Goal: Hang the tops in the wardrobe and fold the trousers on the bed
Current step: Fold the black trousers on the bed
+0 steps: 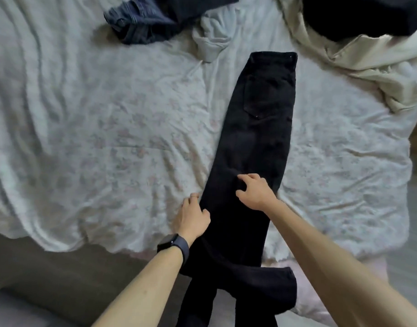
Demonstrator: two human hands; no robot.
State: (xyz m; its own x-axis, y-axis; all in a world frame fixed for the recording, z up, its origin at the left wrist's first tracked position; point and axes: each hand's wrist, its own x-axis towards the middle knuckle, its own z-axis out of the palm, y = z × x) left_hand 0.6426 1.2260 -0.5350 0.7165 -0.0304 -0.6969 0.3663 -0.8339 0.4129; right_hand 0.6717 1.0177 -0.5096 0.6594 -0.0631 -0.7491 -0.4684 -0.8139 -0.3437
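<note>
My black trousers [257, 142] lie lengthwise on the bed [108, 128], waistband far in, hems hanging over its near edge. They look like soft, heavyish denim: floppy, not slippery, best taken at both side edges. My left hand [193, 215] grips one edge, thumb on top; my right hand [254, 191] pinches cloth mid-leg. I can read no label.

You are wearing a black square smartwatch [171, 243] with a dark band and a thin ring [193, 197] on your left hand [192, 217].
</note>
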